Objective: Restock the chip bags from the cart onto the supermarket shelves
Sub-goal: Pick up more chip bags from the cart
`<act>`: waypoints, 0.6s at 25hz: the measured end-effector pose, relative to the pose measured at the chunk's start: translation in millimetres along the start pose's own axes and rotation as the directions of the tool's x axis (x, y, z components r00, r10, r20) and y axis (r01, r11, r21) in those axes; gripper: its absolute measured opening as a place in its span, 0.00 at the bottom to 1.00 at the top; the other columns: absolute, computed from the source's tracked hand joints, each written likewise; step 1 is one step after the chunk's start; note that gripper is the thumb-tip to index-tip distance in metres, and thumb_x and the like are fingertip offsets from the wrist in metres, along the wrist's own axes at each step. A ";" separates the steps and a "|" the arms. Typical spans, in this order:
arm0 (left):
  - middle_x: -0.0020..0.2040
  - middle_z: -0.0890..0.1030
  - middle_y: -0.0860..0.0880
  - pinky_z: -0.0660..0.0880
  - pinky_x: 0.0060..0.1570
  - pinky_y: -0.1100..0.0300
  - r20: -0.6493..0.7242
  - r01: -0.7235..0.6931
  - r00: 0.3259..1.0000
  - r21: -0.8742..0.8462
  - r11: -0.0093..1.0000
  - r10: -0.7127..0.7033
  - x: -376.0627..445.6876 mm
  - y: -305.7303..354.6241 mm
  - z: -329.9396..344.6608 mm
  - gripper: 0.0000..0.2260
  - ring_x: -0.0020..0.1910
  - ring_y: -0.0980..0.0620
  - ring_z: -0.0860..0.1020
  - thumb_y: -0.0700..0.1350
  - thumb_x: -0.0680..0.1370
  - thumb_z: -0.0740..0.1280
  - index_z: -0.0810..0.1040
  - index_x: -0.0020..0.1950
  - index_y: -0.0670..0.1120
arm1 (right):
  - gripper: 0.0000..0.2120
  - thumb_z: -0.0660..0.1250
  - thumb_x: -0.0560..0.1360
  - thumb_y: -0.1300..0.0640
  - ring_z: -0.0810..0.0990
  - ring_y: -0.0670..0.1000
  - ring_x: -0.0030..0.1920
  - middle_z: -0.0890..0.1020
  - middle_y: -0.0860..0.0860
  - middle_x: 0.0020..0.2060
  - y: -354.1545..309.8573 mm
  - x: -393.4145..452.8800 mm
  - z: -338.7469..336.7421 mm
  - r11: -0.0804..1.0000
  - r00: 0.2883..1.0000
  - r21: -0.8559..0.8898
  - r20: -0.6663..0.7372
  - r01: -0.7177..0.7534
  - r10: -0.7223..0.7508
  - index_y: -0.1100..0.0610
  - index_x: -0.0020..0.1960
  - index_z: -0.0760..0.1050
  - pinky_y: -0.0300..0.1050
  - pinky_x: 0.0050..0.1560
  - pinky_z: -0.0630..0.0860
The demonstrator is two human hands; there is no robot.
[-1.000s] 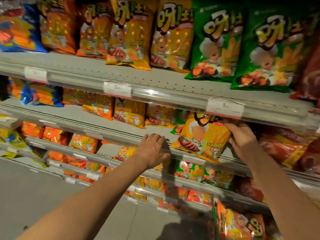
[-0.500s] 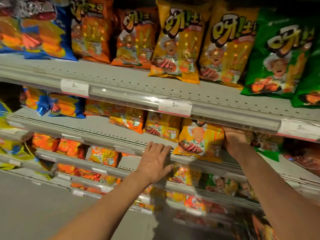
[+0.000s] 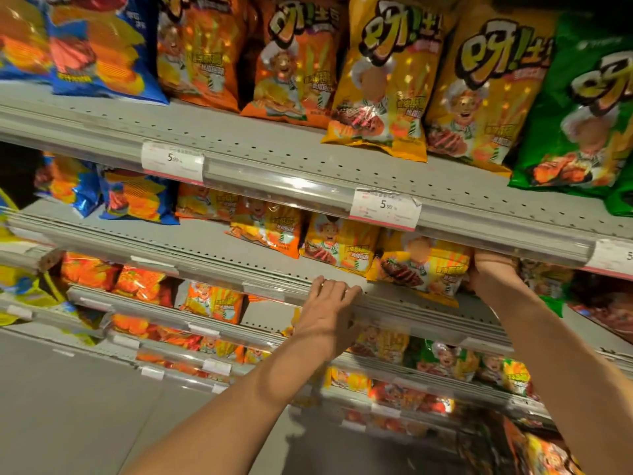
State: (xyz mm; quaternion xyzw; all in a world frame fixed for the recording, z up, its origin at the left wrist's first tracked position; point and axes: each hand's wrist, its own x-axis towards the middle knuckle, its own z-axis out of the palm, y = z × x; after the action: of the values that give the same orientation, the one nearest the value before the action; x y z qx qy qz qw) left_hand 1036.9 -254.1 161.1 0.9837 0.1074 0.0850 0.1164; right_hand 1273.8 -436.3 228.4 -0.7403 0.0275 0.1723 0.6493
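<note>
Right hand (image 3: 493,274) grips the right edge of a yellow chip bag (image 3: 423,265), fingers reaching in behind the bag under the upper shelf lip, so can't tell exactly how they curl. Bag sits on the second shelf (image 3: 212,245), bottom edge near the shelf front, leaning slightly forward, just right of another yellow bag (image 3: 337,246) of the same print. An orange bag (image 3: 269,229) stands left of that one.

Left hand (image 3: 329,311) rests on the front rail of the second shelf, fingers pressed together and laid over the edge, holding nothing. It's just left of and below the held bag, not touching it.

Top shelf (image 3: 308,159) above carries a row of upright bags: blue (image 3: 99,46), orange (image 3: 291,63), yellow (image 3: 387,80), green (image 3: 582,114). Two price tags (image 3: 383,209) on its front rail read 5.90. Lower shelves hold more orange and yellow bags, blurred. Grey floor (image 3: 68,406) bottom left.
</note>
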 end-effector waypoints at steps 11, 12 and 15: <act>0.62 0.72 0.44 0.51 0.75 0.44 -0.030 0.000 1.000 0.039 0.999 0.001 -3.1 5.4 -0.1 0.33 0.65 0.41 0.68 0.60 0.78 0.64 0.58 0.80 0.53 | 0.10 0.75 0.75 0.57 0.83 0.62 0.51 0.83 0.64 0.45 19.0 -57.4 11.2 0.892 0.925 -0.307 0.289 0.333 -0.246 0.64 0.45 0.81 0.62 0.62 0.77; 0.62 0.72 0.44 0.51 0.75 0.44 -0.025 0.006 1.000 0.050 0.999 -0.005 -3.3 6.4 -0.7 0.33 0.65 0.42 0.68 0.60 0.78 0.64 0.58 0.80 0.53 | 0.10 0.75 0.75 0.56 0.83 0.62 0.53 0.84 0.63 0.48 16.1 -60.8 12.6 0.889 0.929 -0.322 0.281 0.326 -0.239 0.64 0.48 0.82 0.58 0.60 0.78; 0.62 0.72 0.44 0.52 0.75 0.44 -0.016 0.015 1.000 0.056 0.998 -0.014 -3.8 7.1 -1.3 0.33 0.65 0.41 0.68 0.63 0.78 0.63 0.59 0.79 0.53 | 0.16 0.77 0.72 0.45 0.80 0.58 0.53 0.81 0.53 0.44 12.3 -73.4 18.8 0.777 0.959 -0.563 0.121 0.280 -0.257 0.57 0.45 0.77 0.54 0.54 0.77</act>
State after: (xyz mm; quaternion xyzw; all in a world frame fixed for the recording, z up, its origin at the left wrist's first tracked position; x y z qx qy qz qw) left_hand 1034.4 -261.4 163.6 0.9851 0.1179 0.0888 0.0887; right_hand 1197.5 -433.4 236.2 -0.8943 -0.1435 0.0922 0.4137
